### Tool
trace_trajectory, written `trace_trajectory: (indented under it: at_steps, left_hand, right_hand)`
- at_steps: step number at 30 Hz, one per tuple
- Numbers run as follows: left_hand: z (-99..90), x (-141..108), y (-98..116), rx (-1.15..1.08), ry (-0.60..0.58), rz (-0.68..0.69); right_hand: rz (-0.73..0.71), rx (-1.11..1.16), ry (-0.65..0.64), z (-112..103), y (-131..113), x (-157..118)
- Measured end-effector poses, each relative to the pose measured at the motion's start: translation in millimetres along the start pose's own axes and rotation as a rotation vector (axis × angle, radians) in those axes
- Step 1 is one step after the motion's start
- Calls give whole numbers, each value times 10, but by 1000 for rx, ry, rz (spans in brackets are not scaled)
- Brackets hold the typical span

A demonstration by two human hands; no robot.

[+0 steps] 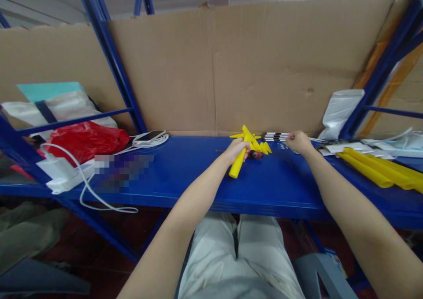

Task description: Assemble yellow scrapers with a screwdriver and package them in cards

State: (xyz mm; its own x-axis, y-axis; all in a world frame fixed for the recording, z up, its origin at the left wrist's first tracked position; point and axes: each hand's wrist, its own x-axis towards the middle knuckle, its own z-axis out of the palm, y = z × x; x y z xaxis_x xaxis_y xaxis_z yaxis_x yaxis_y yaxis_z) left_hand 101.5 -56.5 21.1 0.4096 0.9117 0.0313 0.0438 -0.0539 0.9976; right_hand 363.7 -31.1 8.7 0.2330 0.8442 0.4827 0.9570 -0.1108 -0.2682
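My left hand (238, 149) is closed around a yellow plastic tube (235, 168), whose open end points toward me. Behind and beside that hand lie more yellow plastic pieces (253, 141), some with pointed ends. A screwdriver (255, 154) with a dark red and black handle rests on the blue table by the left hand, its thin shaft showing on the far side. My right hand (299, 142) has its fingers curled together low over the table, and what they hold, if anything, is hidden. Tiny silvery parts (284, 146) and black-and-white rods (275, 136) lie just left of it.
Yellow tubes (380, 171) and plastic packets (350, 146) lie at the right. A phone (151, 135) sits on coiled white cable at the left, near a red bag (86, 138) and a white power strip (71, 180). Cardboard (214, 69) walls the back; blue posts (112, 61) flank it.
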Motion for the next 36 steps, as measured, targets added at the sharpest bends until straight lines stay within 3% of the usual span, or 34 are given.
trace_trajectory:
  at_steps: [5, 13, 18, 21, 24, 26, 31, 36]
  left_hand:
    - [8, -15, 21, 1, 7, -6]
    - [6, -30, 28, 6, -1, -23]
    - [-14, 29, -1, -78, -56, -40]
    - [-31, 71, -2, -167, -152, -56]
    - [-44, 82, 32, -220, -244, -103]
    - [-46, 67, 62, -241, -269, -128]
    - [-25, 0, 91, -285, -303, -125]
    - [7, -18, 64, -301, -233, -106]
  right_hand:
    - [19, -114, -171, 90, 101, 8]
    - [87, -156, -157, 192, 85, -35]
    - [92, 261, -67, 151, -114, -42]
    - [256, 712, -83, 80, -379, -97]
    - [348, 1264, -362, -15, -665, -204]
    - [398, 1464, -517, -79, -822, -285]
    - [407, 1664, -651, -167, -1025, -411]
    - [550, 1701, -657, -165, -1072, -430]
